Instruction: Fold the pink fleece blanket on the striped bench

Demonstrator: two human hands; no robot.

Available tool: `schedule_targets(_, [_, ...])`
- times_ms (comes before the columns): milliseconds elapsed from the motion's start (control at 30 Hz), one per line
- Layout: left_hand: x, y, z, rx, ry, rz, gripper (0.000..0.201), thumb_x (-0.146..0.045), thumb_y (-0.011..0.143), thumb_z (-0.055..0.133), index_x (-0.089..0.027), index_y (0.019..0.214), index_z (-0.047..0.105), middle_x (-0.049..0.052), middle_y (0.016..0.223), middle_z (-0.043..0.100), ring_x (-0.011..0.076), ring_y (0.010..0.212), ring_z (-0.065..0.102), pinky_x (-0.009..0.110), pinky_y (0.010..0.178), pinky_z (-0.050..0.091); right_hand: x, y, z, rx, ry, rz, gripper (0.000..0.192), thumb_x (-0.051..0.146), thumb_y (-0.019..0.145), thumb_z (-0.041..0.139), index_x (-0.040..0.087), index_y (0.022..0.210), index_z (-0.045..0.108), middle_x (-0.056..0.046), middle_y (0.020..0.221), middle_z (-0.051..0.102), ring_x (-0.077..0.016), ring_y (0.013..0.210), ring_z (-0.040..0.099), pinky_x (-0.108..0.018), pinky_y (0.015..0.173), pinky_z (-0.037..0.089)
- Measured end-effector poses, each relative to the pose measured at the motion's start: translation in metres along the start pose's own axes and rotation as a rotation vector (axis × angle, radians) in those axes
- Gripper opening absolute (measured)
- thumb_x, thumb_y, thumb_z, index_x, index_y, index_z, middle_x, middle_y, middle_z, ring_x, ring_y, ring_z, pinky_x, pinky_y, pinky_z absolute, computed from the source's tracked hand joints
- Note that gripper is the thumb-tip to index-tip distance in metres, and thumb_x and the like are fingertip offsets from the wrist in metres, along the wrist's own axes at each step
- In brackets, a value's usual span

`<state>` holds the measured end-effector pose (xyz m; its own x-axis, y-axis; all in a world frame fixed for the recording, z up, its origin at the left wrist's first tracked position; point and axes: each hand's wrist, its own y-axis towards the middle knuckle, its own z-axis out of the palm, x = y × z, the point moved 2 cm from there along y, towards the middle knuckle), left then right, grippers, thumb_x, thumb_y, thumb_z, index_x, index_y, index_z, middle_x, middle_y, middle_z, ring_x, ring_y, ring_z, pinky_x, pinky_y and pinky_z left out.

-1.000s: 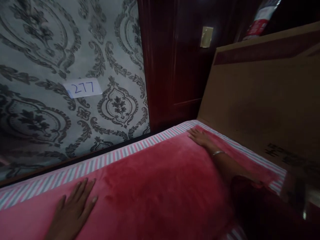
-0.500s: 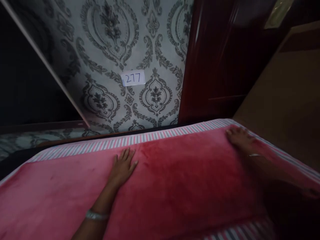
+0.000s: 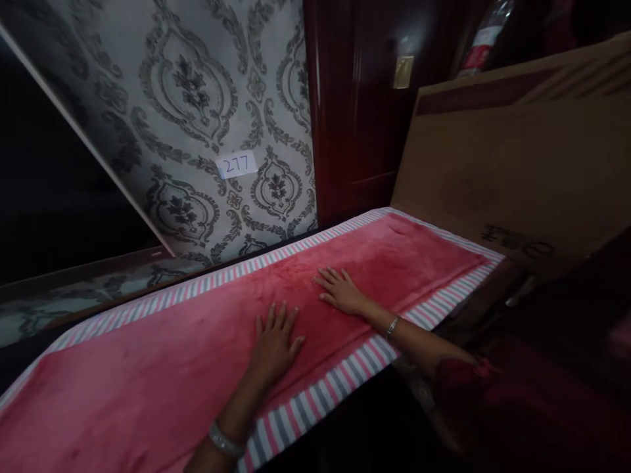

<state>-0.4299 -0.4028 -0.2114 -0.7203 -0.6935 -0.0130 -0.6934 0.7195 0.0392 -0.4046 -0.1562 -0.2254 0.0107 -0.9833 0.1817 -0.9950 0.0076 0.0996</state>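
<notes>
A plush, red-pink cloth (image 3: 197, 345) is bordered by pink, grey and white stripes. It is spread nearly flat along the patterned wall (image 3: 197, 85), its pile marked by darker patches and faint creases.

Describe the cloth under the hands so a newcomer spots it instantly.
Find the grey-patterned wall; below it, beside the brown cardboard, lies a long plush cloth. The left hand and right hand rest on it. Its pinkish-red middle, framed by pink, white and grey stripes, sets it apart from the cardboard.
</notes>
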Motion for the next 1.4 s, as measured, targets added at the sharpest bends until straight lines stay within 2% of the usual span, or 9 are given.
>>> schedule_targets(167, [-0.001,-0.008,0.009,-0.015,0.014,-0.008,0.059,-0.047,0.098,0.041,-0.028,0.154,0.038,0.008,0.165,0.028,0.0336,0.153,0.019,0.064,0.121,0.017,-0.071,-0.022,-0.015,-0.018,-0.107,0.285,0.057,0.046,0.104,0.030,0.028,0.157,0.032,-0.006,0.165,0.022,-0.0287,0.152,0.019,-0.056,0.120,0.020])
schedule_targets(400, [0.002,-0.003,0.008,-0.030,0.048,-0.004,0.059,-0.046,0.098,0.042,-0.028,0.154,0.039,0.007,0.164,0.027,0.0330,0.153,0.021,0.061,0.121,0.020,-0.201,-0.114,-0.047,-0.088,-0.154,0.866,0.057,0.045,0.104,0.027,0.020,0.155,0.038,-0.014,0.162,0.030,-0.0365,0.148,0.027,-0.067,0.113,0.023])
schedule_targets(533, [0.005,-0.003,0.012,-0.063,0.061,0.002,0.058,-0.046,0.097,0.044,-0.027,0.152,0.042,0.008,0.162,0.032,0.0345,0.152,0.025,0.063,0.119,0.023,-0.195,-0.110,-0.051,-0.169,-0.148,0.880,0.060,0.048,0.104,0.023,0.020,0.156,0.036,-0.018,0.161,0.030,-0.0365,0.149,0.026,-0.067,0.112,0.026])
schedule_targets(667, [0.008,-0.001,0.014,-0.090,0.070,0.022,0.057,-0.043,0.097,0.043,-0.025,0.151,0.044,0.009,0.162,0.032,0.0350,0.151,0.027,0.063,0.118,0.026,-0.151,-0.067,-0.040,-0.066,-0.055,0.374,0.061,0.050,0.103,0.028,0.030,0.160,0.022,-0.004,0.167,0.016,-0.0258,0.153,0.014,-0.053,0.120,0.021])
schedule_targets(733, [0.009,0.000,0.014,-0.097,0.078,0.019,0.057,-0.043,0.097,0.042,-0.024,0.151,0.044,0.010,0.162,0.032,0.0350,0.150,0.028,0.063,0.117,0.027,-0.148,-0.059,-0.037,0.002,-0.054,0.276,0.060,0.052,0.103,0.031,0.034,0.160,0.023,0.000,0.168,0.015,-0.0221,0.154,0.012,-0.049,0.122,0.019])
schedule_targets(867, [0.012,0.002,0.015,-0.106,0.086,0.023,0.057,-0.045,0.096,0.042,-0.025,0.150,0.046,0.010,0.161,0.035,0.0341,0.149,0.030,0.061,0.118,0.028,-0.203,-0.082,-0.048,0.014,-0.107,0.543,0.057,0.046,0.103,0.028,0.028,0.157,0.034,-0.008,0.165,0.025,-0.0282,0.151,0.023,-0.056,0.118,0.023])
schedule_targets(1033, [0.017,0.004,0.021,-0.122,0.126,0.034,0.059,-0.047,0.095,0.039,-0.024,0.149,0.048,0.010,0.160,0.035,0.0336,0.149,0.031,0.061,0.118,0.029,-0.272,-0.115,-0.062,-0.171,-0.151,0.999,0.059,0.040,0.101,0.028,0.013,0.152,0.041,-0.024,0.159,0.032,-0.0422,0.147,0.025,-0.076,0.109,0.017])
schedule_targets(1233, [0.026,0.007,0.031,-0.201,0.149,0.078,0.060,-0.046,0.095,0.034,-0.022,0.148,0.049,0.010,0.160,0.036,0.0334,0.149,0.032,0.061,0.117,0.030,-0.274,-0.097,-0.053,-0.112,-0.129,0.630,0.058,0.044,0.102,0.032,0.028,0.158,0.028,-0.011,0.165,0.024,-0.0296,0.151,0.021,-0.059,0.117,0.020])
schedule_targets(1400, [0.030,0.006,0.036,-0.216,0.111,0.080,0.059,-0.048,0.095,0.036,-0.025,0.148,0.050,0.009,0.160,0.038,0.0341,0.148,0.033,0.063,0.116,0.029,-0.305,-0.127,-0.058,-0.127,-0.151,0.969,0.057,0.047,0.103,0.027,0.020,0.151,0.042,-0.016,0.161,0.032,-0.0357,0.148,0.025,-0.066,0.112,0.025])
